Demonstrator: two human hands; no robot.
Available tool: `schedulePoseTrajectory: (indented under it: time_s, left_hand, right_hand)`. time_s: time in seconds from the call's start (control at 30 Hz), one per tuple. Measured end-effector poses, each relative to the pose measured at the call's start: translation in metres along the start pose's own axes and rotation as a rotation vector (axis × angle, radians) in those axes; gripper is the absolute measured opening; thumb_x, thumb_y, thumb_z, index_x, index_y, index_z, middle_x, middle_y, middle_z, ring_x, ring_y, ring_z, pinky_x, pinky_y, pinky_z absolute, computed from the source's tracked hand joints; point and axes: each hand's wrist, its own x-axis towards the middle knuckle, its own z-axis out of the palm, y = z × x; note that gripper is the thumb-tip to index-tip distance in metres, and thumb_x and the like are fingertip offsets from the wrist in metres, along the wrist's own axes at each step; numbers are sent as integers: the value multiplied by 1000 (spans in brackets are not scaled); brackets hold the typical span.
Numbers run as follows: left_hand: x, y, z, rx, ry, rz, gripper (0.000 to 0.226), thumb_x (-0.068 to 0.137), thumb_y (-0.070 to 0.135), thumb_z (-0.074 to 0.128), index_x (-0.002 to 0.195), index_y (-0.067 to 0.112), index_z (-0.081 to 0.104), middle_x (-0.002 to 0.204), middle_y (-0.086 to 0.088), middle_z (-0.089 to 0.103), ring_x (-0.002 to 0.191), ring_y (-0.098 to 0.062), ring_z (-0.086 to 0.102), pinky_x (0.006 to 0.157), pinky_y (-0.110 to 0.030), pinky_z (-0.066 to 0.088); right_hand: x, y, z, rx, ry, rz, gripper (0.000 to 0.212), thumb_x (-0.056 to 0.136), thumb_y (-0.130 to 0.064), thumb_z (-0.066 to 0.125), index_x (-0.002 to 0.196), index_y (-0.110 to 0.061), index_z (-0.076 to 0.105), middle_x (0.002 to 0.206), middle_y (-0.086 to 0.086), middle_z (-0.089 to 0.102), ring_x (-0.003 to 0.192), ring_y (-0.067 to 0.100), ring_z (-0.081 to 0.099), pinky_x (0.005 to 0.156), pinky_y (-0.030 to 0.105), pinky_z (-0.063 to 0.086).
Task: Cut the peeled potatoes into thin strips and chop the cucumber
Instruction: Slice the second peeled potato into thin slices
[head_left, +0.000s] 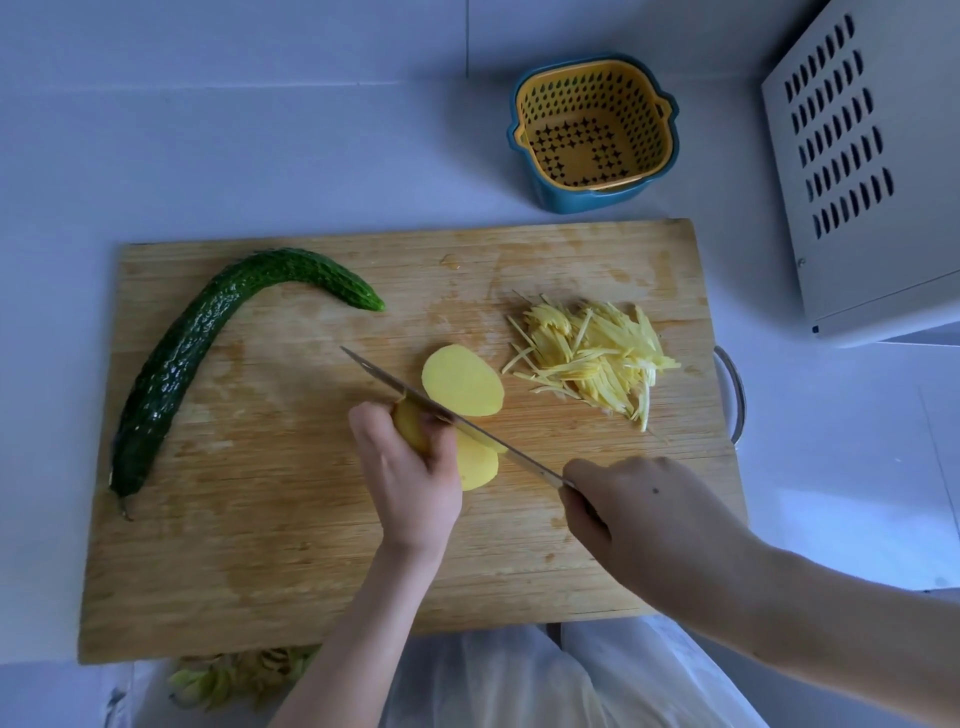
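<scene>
A peeled yellow potato chunk sits near the middle of the rectangular bamboo cutting board, tucked under the fingers of the left hand. That hand curls over the chunk and grips it against the board. Flat oval potato slices lie on the board just right of the chunk, one toward the board's far side and another toward its near side.

The right hand is over the board's near right part, its fingers wrapped tight round the handle of a thin steel kitchen knife. The blade runs slantwise across the board's middle, touching the chunk between the left hand's fingers and the slices, with its tip pointing to the board's far left.

A loose heap of thin pale potato strips lies on the board's right part. A long, curved, bumpy dark green cucumber lies whole along the board's left side.

Beyond the board's far right edge a yellow perforated plastic strainer basket nests in a blue bowl on the white table; nothing shows inside the basket. A white box with slotted vents stands off the board's right far corner. Yellowish peelings lie below the board's near left edge.
</scene>
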Motion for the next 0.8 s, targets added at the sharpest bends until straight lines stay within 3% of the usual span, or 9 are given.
schedulePoseTrajectory:
  time_s: [0.07, 0.2, 0.3, 0.47, 0.57, 0.67, 0.8]
  left_hand:
    - [0, -1, -1, -5, -1, 3, 31, 80, 25, 44, 90, -5, 44, 86, -18, 45, 75, -13, 40, 68, -8, 36]
    - [1, -1, -1, -20, 8, 10, 26, 81, 19, 42, 89, -6, 45, 86, -14, 44, 76, -9, 38, 72, -4, 34]
    - [1, 0, -2, -15, 23, -7, 25, 82, 19, 41, 89, -5, 45, 86, -11, 43, 75, -7, 37, 73, -2, 32]
    - [-1, -5, -3, 10, 28, -36, 23, 83, 20, 40, 89, -2, 44, 84, -12, 44, 73, -12, 39, 69, -9, 34]
    - [-1, -5, -3, 21, 29, -34, 22, 84, 20, 40, 90, 0, 44, 85, -12, 44, 73, -11, 38, 67, -7, 33]
    - [-1, -4, -3, 11, 23, -60, 23, 84, 23, 40, 91, 1, 43, 85, -13, 45, 73, -11, 39, 66, -7, 34]
    - [-1, -7, -4, -3, 17, -65, 21, 84, 24, 40, 92, 4, 43, 86, -15, 47, 74, -16, 43, 65, -15, 36]
  right_hand:
    - [10, -1, 3, 55, -92, -10, 24, 96, -23, 36, 73, -20, 37, 50, -9, 28, 47, 18, 37, 47, 30, 35]
    - [26, -7, 5, 124, -112, -18, 22, 98, -24, 32, 77, -17, 38, 57, -6, 34, 52, 17, 38, 47, 26, 26]
    - [48, -11, 21, 123, -151, -7, 21, 97, -22, 32, 78, -17, 38, 58, -6, 33, 60, 21, 42, 54, 32, 32]
    - [62, -14, 48, 100, -133, -16, 16, 97, -20, 33, 82, -16, 35, 57, -6, 31, 47, 11, 29, 44, 27, 21]
    - [56, -15, 48, 125, -86, -10, 11, 97, -21, 34, 99, -16, 43, 57, -5, 39, 48, 16, 39, 45, 28, 32]
    - [51, -13, 40, 391, -107, 53, 23, 91, -20, 46, 112, -29, 42, 57, -8, 47, 50, 13, 46, 49, 25, 38]
    - [47, -7, 27, 1067, -341, 245, 43, 84, -6, 58, 111, -39, 51, 65, -1, 46, 59, 12, 43, 57, 25, 39]
